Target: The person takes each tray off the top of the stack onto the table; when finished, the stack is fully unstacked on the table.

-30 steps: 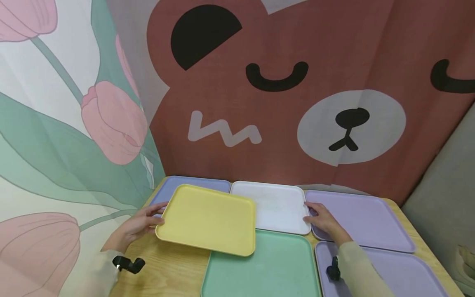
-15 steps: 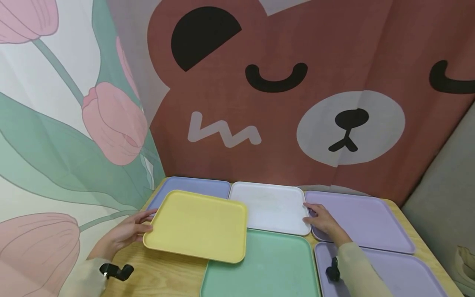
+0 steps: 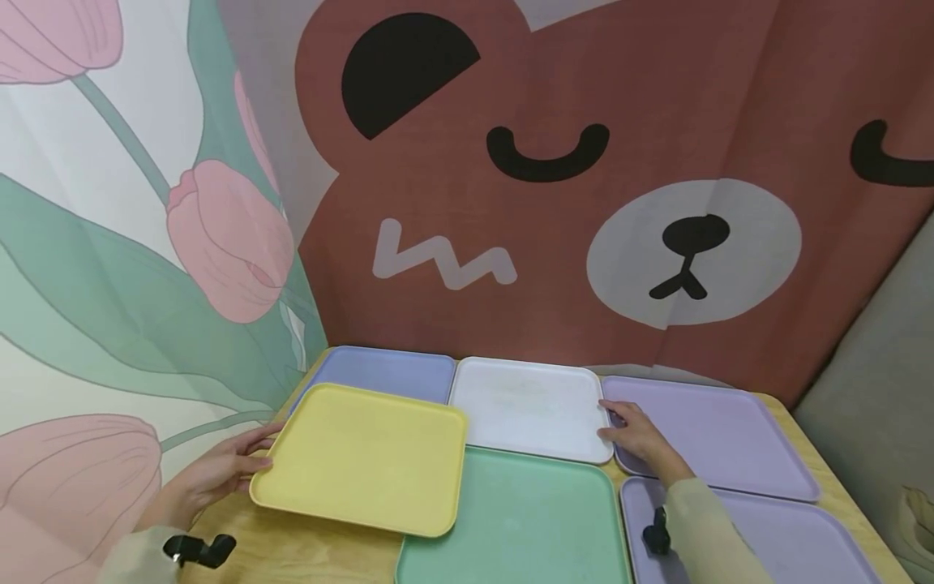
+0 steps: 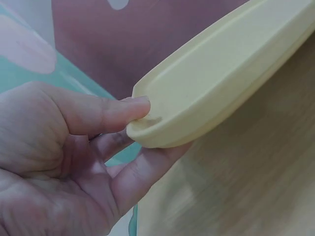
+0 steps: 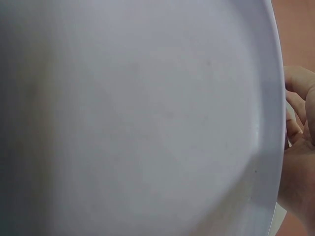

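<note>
My left hand [image 3: 207,478] pinches the yellow tray [image 3: 365,458] by its left edge. In the left wrist view, the thumb [image 4: 133,108] lies on the rim and fingers support the underside. The yellow tray is raised and tilted, covering parts of the blue tray [image 3: 394,371] and the green tray [image 3: 540,519]. At the right edge of the white tray [image 3: 529,410], fingertips of my right hand [image 3: 642,438] touch the rim. The right wrist view has that hand [image 5: 300,137] outside the white rim, fingers partly hidden behind it.
Two purple trays [image 3: 730,438] lie at the right, one behind the other. Under the trays is a wooden table [image 3: 292,543]. A bear-print curtain [image 3: 438,316] hangs directly behind it, and a tulip-print curtain [image 3: 241,365] runs along the left side.
The left hand has carried the yellow tray left and toward me, uncovering more of the white and green trays. The right hand has stayed at the white tray's edge.
</note>
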Demonstrator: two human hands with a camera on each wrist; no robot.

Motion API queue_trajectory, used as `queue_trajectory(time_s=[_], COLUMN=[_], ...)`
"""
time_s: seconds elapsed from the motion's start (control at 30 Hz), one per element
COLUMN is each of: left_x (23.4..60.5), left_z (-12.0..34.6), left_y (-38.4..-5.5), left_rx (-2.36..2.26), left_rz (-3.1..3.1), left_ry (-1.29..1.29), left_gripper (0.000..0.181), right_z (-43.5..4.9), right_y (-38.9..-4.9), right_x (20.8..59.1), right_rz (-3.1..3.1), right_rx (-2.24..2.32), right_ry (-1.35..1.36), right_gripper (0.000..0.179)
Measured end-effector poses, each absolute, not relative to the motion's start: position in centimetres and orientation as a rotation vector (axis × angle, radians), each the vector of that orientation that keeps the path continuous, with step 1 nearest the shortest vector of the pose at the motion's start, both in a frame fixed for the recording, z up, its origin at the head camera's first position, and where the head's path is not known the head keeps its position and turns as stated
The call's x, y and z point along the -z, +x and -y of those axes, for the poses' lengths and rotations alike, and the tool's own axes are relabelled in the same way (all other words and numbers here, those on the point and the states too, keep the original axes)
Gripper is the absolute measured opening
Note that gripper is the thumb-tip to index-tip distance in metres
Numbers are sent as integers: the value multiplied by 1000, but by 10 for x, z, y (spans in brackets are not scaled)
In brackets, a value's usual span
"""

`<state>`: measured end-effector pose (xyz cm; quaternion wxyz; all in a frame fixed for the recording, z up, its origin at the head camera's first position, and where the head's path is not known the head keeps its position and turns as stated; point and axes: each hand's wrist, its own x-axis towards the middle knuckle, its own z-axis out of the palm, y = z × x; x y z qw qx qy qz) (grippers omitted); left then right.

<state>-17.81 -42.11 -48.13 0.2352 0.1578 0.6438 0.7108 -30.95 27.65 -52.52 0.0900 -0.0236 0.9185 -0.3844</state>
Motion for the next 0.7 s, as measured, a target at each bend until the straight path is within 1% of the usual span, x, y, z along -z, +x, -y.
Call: queue_trajectory(time_s=[0.2, 0.53, 0.7], left_x=[487, 493, 493], left_z=[434, 451, 457], left_y=[-168, -153, -146], left_rx=[-1958, -1965, -1983], left_rz=[-1721, -1729, -1652], left_ry=[448, 354, 353], left_gripper=[62, 60, 59], right_z=[-279, -279, -277], right_y=[-312, -312, -310], right_x=[530, 531, 529], right_rz=[-2728, -2733, -2735], right_rx=[1144, 1141, 1135], right_ry=[-63, -68, -66], right_gripper=[70, 70, 70])
